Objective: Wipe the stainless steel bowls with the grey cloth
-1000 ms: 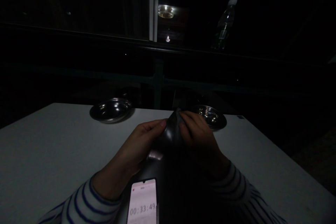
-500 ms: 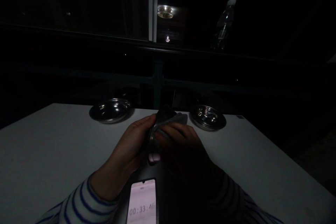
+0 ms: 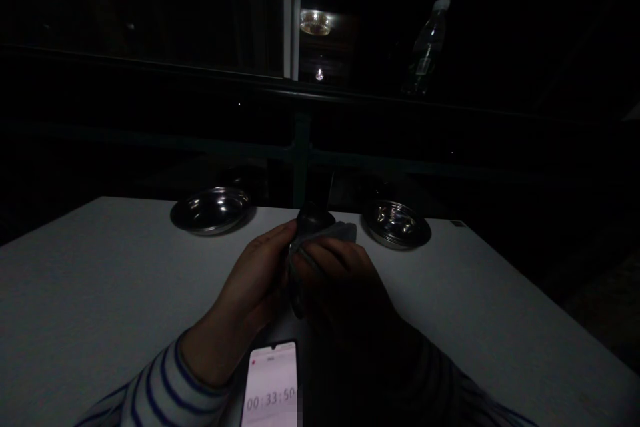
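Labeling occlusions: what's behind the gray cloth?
A dark, shiny object; its top shows beyond the gray cloth, and the left hand holds its side. The part behind cloth and right hand is covered; full shape unclear.

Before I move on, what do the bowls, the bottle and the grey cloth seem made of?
Left bowl and right bowl: likely polished metal, given mirror-like highlights. Bottle: probably clear plastic, see-through and glossy. Grey cloth: matte, folded, probably fabric; too dark for certainty.
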Tool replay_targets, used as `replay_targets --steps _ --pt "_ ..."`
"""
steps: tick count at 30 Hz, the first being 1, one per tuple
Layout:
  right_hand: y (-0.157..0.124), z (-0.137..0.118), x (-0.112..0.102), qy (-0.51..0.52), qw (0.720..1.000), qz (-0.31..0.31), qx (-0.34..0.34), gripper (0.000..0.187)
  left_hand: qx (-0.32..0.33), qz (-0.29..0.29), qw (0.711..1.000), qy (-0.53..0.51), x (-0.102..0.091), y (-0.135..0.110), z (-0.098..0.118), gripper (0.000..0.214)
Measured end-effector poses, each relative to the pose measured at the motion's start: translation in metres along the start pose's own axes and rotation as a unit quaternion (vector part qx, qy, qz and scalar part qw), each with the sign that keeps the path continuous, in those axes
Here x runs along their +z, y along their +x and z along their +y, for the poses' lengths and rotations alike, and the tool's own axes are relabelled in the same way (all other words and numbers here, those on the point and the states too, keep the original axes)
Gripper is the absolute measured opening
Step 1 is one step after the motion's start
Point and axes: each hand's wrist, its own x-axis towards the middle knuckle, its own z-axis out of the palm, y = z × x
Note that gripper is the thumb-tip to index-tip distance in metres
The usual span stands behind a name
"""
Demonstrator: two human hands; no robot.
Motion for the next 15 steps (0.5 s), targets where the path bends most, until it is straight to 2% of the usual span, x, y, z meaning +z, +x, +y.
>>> replay_targets --steps 5,12,15 --pt "-0.0015 -0.0024 0.0037 -0.028 0.999 0.024 -0.036 0.029 0.028 0.062 0.998 -0.010 0.0019 0.0019 0.0033 0.012" --pt "0.0039 0.0049 -0.0054 0.012 0.999 -0.024 0.032 0.036 -0.002 0.024 1.000 -0.007 0.0028 -0.0019 -0.0042 0.009" --pt "0.0034 0.0039 -0.0042 0.023 0.999 -0.024 0.024 0.035 0.000 0.027 1.000 -0.005 0.0015 -0.0007 -0.0030 0.011"
